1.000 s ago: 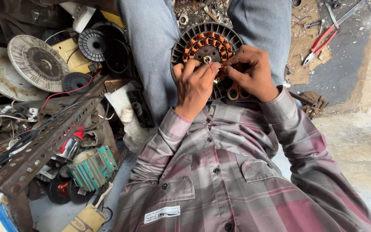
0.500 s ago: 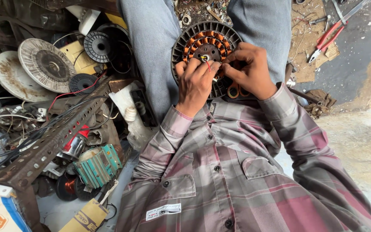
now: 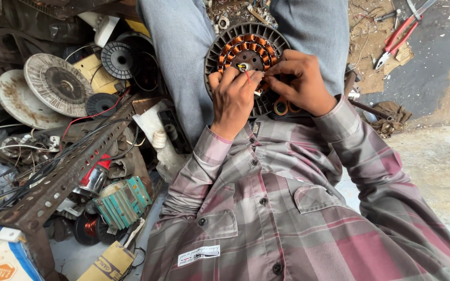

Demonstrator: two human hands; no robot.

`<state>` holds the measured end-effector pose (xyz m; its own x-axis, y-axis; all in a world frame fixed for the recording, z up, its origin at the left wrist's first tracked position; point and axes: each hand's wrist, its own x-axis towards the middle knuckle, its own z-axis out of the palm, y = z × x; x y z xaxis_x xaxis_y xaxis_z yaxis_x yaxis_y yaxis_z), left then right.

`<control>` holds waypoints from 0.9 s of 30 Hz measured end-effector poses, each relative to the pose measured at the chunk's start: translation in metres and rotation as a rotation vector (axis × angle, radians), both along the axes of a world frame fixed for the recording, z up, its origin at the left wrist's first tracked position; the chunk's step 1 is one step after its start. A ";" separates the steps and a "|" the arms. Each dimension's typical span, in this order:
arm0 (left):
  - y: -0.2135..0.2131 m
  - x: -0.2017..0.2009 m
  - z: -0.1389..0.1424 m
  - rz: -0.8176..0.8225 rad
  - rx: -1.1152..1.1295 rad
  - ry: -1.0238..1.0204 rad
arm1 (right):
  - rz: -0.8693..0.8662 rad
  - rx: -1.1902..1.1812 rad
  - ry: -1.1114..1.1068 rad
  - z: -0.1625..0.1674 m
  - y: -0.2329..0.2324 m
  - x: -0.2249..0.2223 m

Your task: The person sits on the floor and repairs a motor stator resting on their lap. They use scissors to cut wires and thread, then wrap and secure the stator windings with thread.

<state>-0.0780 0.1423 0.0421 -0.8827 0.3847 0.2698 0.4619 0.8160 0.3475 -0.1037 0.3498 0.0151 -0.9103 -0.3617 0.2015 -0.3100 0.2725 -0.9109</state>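
Head camera looks down on a person who sits with a round motor stator [image 3: 246, 49] between the knees; it has a dark ribbed rim and a ring of copper coils around a dark hub. It lies far in the scene, a little right of the middle, against the blue trousers.

Left hand [image 3: 234, 96] rests on the near part of the stator with the fingers curled closed; thumb and forefinger pinch a thin red wire [image 3: 247, 77] just beside the hub. Right hand [image 3: 300, 83] lies beside it, touching it at the fingertips, also closed in a pinch on the same small spot. Under the right palm the orange handles of scissors [image 3: 283, 106] show.

Compared with the pictures of a second and half a second ago, the hands have hardly moved on the stator: both were already bent over the same place near the hub. The camera has only shifted a little, so the clutter on the left sits slightly differently. I judge that the fine work on the wire end continues and is not finished.

On the left lie a perforated metal angle bar [image 3: 63, 179], a round pale disc [image 3: 58, 86] and a small green transformer [image 3: 123, 202]. Far right, red pliers [image 3: 399, 39] lie on the floor, well apart from the hands.
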 end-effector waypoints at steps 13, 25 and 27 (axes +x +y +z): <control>-0.003 -0.003 -0.002 -0.091 -0.021 0.062 | 0.034 0.059 0.061 -0.003 0.003 -0.001; -0.021 0.000 -0.015 0.000 0.204 0.159 | -0.003 0.061 -0.034 0.009 -0.002 -0.003; -0.023 0.002 -0.020 0.053 0.272 0.072 | -0.024 0.084 0.023 0.012 -0.007 0.003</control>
<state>-0.0761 0.1196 0.0226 -0.8747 0.2433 0.4192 0.4523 0.7207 0.5254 -0.1011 0.3428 0.0273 -0.9142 -0.3567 0.1923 -0.3230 0.3551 -0.8773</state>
